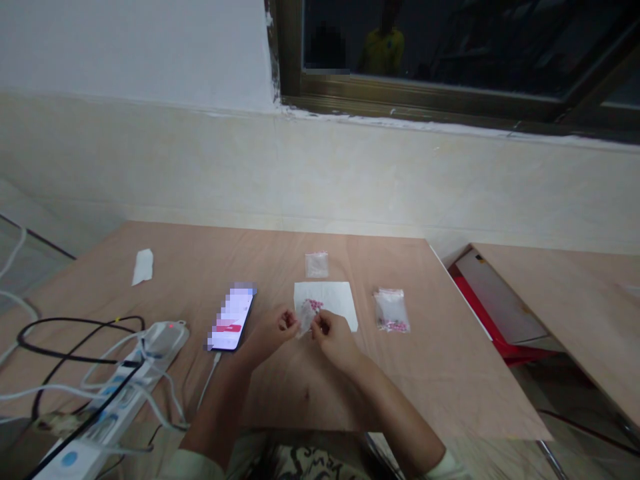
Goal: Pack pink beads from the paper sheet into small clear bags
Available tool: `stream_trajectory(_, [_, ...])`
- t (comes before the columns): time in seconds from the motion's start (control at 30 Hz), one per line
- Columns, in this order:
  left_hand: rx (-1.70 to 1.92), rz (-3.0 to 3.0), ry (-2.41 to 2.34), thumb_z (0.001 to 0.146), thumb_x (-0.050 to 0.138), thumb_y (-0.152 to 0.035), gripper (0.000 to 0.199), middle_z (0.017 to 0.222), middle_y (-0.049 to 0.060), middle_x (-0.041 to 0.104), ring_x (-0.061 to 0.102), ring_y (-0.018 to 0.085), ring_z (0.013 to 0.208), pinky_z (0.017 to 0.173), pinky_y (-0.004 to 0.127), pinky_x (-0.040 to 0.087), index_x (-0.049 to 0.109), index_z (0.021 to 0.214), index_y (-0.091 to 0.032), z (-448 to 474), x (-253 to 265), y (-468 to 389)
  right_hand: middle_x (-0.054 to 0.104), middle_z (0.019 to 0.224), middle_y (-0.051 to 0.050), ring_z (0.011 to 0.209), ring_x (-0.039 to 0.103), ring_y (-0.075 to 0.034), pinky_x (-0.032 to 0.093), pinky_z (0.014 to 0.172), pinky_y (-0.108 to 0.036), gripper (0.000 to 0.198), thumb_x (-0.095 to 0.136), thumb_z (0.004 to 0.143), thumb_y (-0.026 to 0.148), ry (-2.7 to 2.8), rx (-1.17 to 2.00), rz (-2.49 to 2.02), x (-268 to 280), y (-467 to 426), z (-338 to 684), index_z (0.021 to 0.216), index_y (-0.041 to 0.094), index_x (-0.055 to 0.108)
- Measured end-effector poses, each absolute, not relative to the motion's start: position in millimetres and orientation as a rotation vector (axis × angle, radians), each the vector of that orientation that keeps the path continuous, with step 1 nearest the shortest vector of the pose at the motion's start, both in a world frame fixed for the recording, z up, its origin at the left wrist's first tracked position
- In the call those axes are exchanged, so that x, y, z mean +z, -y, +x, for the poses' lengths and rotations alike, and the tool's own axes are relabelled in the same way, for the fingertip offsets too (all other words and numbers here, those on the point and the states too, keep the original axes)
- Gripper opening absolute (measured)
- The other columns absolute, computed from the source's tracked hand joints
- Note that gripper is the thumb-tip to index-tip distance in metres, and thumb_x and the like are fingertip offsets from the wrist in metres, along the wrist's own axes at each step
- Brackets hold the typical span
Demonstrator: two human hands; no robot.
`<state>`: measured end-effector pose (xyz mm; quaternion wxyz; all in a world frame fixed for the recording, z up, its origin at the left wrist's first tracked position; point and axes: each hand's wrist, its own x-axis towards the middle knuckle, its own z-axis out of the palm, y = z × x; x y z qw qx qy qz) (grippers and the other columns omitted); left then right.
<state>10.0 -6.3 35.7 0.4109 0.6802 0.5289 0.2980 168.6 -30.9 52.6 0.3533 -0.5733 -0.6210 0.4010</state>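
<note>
Both hands meet over the near edge of the white paper sheet (pixel 330 299), which lies on the wooden worktop (pixel 280 393). The left hand (pixel 273 331) and the right hand (pixel 334 339) each have fingers pinched together on one small clear bag (pixel 307 313) holding pink beads. Two more clear bags lie by the sheet: one (pixel 317 265) just beyond it, one (pixel 391 311) to its right. One phone (pixel 231 320) lies left of the sheet.
</note>
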Motion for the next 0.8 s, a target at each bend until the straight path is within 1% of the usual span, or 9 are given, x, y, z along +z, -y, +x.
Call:
stream_trajectory(0.07, [0.754, 1.859, -1.272, 0.066, 0.054, -0.020, 0.022, 0.087, 0.004, 0.058, 0.057, 0.016, 0.074, 0.065, 0.028, 0.047, 0.054, 0.088, -0.017, 14, 37, 6, 0.050, 0.053, 0.001, 0.051, 0.043, -0.010, 0.030, 0.049, -0.021, 0.012, 0.043, 0.066, 0.014, 1.650, 1.025, -1.474, 54, 34, 164, 0.055, 0.017, 0.048])
stream_trajectory(0.13, [0.770, 1.970, -1.202, 0.064, 0.047, -0.010, 0.035, 0.104, 0.007, 0.055, 0.052, 0.018, 0.095, 0.083, 0.033, 0.043, 0.052, 0.098, -0.018, 15, 41, 6, 0.048, 0.052, 0.002, 0.050, 0.041, -0.009, 0.029, 0.048, -0.021, 0.011, 0.044, 0.064, 0.013, 1.643, 1.024, -1.515, 54, 36, 162, 0.054, 0.017, 0.047])
stream_trajectory(0.23, [0.715, 2.033, -1.133, 0.063, 0.039, -0.003, 0.039, 0.108, 0.006, 0.055, 0.045, 0.018, 0.108, 0.097, 0.036, 0.032, 0.055, 0.096, -0.018, 13, 47, 6, 0.048, 0.049, 0.003, 0.050, 0.042, -0.009, 0.029, 0.048, -0.021, 0.010, 0.045, 0.062, 0.014, 1.538, 1.065, -1.565, 51, 36, 165, 0.053, 0.017, 0.047])
stream_trajectory(0.3, [0.641, 2.022, -1.077, 0.069, 0.040, -0.007, 0.035, 0.108, 0.005, 0.057, 0.046, 0.018, 0.109, 0.098, 0.036, 0.032, 0.056, 0.098, -0.019, 11, 50, 9, 0.048, 0.048, 0.003, 0.050, 0.043, -0.010, 0.031, 0.049, -0.021, 0.013, 0.045, 0.064, 0.016, 1.442, 1.124, -1.558, 47, 35, 168, 0.051, 0.017, 0.047])
stream_trajectory(0.37, [0.592, 2.005, -1.032, 0.071, 0.049, -0.018, 0.036, 0.112, 0.006, 0.055, 0.046, 0.020, 0.109, 0.096, 0.037, 0.033, 0.051, 0.107, -0.020, 9, 52, 14, 0.048, 0.047, 0.003, 0.050, 0.044, -0.010, 0.033, 0.050, -0.021, 0.016, 0.044, 0.067, 0.019, 1.364, 1.193, -1.524, 43, 33, 171, 0.051, 0.017, 0.047])
stream_trajectory(0.47, [0.568, 1.999, -1.075, 0.063, 0.064, -0.031, 0.054, 0.116, 0.008, 0.052, 0.046, 0.023, 0.107, 0.094, 0.038, 0.035, 0.046, 0.113, -0.021, 7, 52, 18, 0.049, 0.048, 0.002, 0.048, 0.043, -0.009, 0.033, 0.049, -0.021, 0.024, 0.043, 0.071, 0.027, 1.334, 1.348, -1.406, 36, 30, 174, 0.051, 0.017, 0.049])
stream_trajectory(0.53, [0.577, 2.000, -1.160, 0.063, 0.063, -0.035, 0.051, 0.113, 0.008, 0.054, 0.047, 0.024, 0.106, 0.093, 0.038, 0.035, 0.048, 0.110, -0.020, 4, 48, 16, 0.050, 0.051, 0.002, 0.048, 0.043, -0.009, 0.034, 0.050, -0.021, 0.026, 0.042, 0.074, 0.032, 1.336, 1.356, -1.370, 28, 25, 178, 0.056, 0.016, 0.052])
stream_trajectory(0.7, [0.636, 2.021, -1.320, 0.066, 0.060, -0.034, 0.045, 0.112, 0.010, 0.054, 0.047, 0.025, 0.106, 0.094, 0.039, 0.033, 0.050, 0.107, -0.018, -3, 34, 6, 0.057, 0.070, -0.003, 0.065, 0.049, -0.013, 0.038, 0.062, -0.025, 0.011, 0.052, 0.069, 0.025, 1.425, 0.803, -1.690, -7, 4, 188, 0.073, 0.015, 0.055])
stream_trajectory(0.8, [0.634, 2.032, -1.334, 0.065, 0.061, -0.033, 0.044, 0.111, 0.010, 0.054, 0.047, 0.025, 0.106, 0.093, 0.040, 0.033, 0.051, 0.106, -0.020, -4, 31, 5, 0.056, 0.074, -0.005, 0.070, 0.050, -0.015, 0.038, 0.065, -0.025, 0.010, 0.051, 0.069, 0.019, 1.568, 0.673, -1.826, -23, -7, 190, 0.076, 0.015, 0.056])
